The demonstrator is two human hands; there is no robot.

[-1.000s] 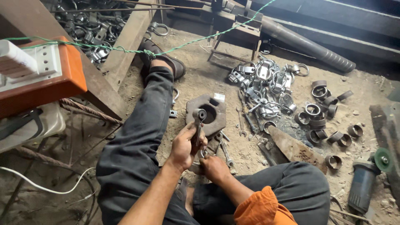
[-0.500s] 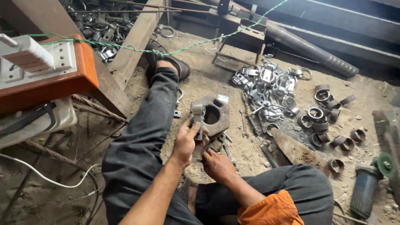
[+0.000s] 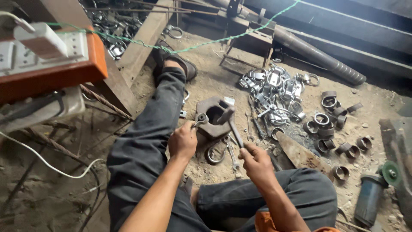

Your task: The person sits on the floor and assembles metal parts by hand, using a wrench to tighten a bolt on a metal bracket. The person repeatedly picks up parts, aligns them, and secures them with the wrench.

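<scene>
I sit on a dirt floor with my left leg stretched out. My left hand (image 3: 183, 139) grips a small metal clamp piece (image 3: 200, 119) and holds it against a rusty block with a round hole (image 3: 211, 117). My right hand (image 3: 256, 160) holds the handle of a hammer (image 3: 230, 121), whose head is raised over the block's right edge. A wrench (image 3: 231, 154) and a metal ring (image 3: 213, 154) lie on the ground between my hands.
A pile of shiny metal clamps (image 3: 278, 95) lies to the right, with several short pipe rings (image 3: 334, 118) beyond it. An angle grinder (image 3: 372, 194) rests at lower right. An orange power strip box (image 3: 51, 60) sits at upper left. A long pipe (image 3: 319, 54) crosses the back.
My right hand has lifted the hammer up over the block. My left hand shifted the clamp piece to the block's left edge. The camera has moved closer.
</scene>
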